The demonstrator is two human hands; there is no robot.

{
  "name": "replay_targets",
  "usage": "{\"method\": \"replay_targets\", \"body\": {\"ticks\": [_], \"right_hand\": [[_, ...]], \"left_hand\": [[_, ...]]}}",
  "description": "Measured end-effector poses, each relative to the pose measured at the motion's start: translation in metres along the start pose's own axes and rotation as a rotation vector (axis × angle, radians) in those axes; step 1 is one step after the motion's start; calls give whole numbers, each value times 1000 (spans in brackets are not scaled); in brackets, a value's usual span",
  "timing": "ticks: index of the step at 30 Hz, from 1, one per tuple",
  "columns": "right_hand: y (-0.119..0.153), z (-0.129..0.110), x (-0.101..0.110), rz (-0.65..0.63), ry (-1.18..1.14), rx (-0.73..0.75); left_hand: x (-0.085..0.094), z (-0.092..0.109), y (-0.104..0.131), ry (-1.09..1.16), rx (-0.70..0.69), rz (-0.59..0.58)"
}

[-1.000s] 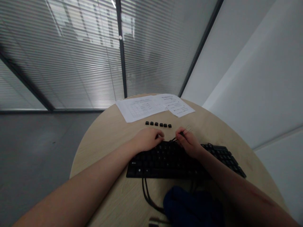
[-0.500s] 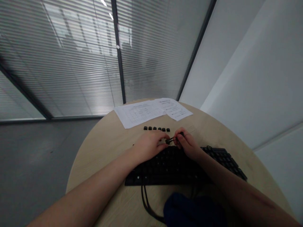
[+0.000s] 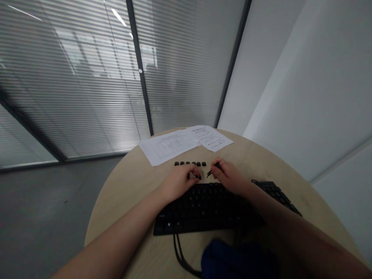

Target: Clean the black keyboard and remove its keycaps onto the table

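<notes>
A small black keycap (image 3: 198, 177) is pinched between the thumb and fingers of my left hand (image 3: 176, 183). My right hand (image 3: 228, 175) is closed around the dark handle of a keycap puller (image 3: 209, 173), whose thin prongs point left and stand apart from the keycap. Both hands hover over the far edge of a black keyboard (image 3: 200, 211), which lies partly under my forearms. Just beyond my left hand, several loose black keycaps (image 3: 198, 164) are lined up in a row on the table.
White printed sheets (image 3: 171, 145) lie at the far side of the round wooden table (image 3: 116, 197). To the right, the keyboard's number-pad end (image 3: 277, 193) sticks out past my forearm. Dark cables (image 3: 180, 250) and a dark blue cloth item (image 3: 223, 259) are near me. Behind stands a glass partition with blinds (image 3: 95, 97).
The keycap has come out of the puller's prongs and is now in my left fingers. My hands have drawn apart, the left moving slightly left. The view has tilted a little.
</notes>
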State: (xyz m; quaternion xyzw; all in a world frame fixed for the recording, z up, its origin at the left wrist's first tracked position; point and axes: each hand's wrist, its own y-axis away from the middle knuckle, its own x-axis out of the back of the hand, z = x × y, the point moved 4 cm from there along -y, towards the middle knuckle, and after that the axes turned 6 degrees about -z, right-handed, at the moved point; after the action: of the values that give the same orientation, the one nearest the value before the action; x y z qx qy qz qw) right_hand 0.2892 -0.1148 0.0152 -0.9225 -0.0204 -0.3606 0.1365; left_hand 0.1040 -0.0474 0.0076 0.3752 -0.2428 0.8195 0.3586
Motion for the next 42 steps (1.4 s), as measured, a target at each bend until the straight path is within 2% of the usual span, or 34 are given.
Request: {"method": "replay_targets", "body": {"ticks": [4,9,12,15,21,24,27,32,42], "right_hand": [[-1,-30,46,85,223,-43],[11,-47,102,242,247,-47],[20,-50,123,307,238,-46],[27,-52,136,349,214,-46],[36,-54,150,379,169,-67],[37,-55,154,389,181,-52],[38,-54,156,387,180,-66],[38,-52,158,391,199,-87],[36,-55,155,356,228,-103]], "left_hand": [[8,-13,-1,68,-22,33],[17,-13,2,-28,-59,27],[20,-10,2,-50,-75,17],[20,-6,-7,-82,-105,-12],[13,12,-62,-243,-148,-99],[1,17,-92,-347,-116,-125],[-15,16,-112,-411,-75,-169],[-33,15,-123,-539,-11,-200],[-34,12,-123,-700,38,-271]]}}
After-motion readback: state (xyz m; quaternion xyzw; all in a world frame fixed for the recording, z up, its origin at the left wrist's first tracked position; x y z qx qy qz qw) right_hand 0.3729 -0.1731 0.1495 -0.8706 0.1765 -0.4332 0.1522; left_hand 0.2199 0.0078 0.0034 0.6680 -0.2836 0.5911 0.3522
